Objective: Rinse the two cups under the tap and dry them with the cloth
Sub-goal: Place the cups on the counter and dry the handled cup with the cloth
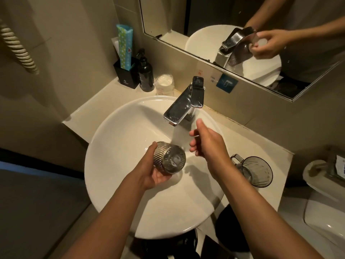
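**Fingers around a ribbed cup over the basin**

Fingers of the left hand (155,171) curl round a ribbed smoky glass cup (169,159), tipped on its side over the white basin (112,146), its base toward the camera, at 6 o'clock from the chrome tap (183,103). At 3 o'clock of that cup, the right hand (207,141) hovers with loose, spread fingers holding nothing. Whether water runs from the spout is hard to make out. A second cup, a smoky handled mug (254,171), lies on the counter (268,195) at 3 o'clock of the basin, partly hidden behind the right forearm.

At 11 o'clock stand a black pump bottle (145,73) and a black holder (126,73) whose logo is too small to read. A wall label (212,77) beside the tap reads "COOL". The mirror (242,34) is cut off by the top edge.
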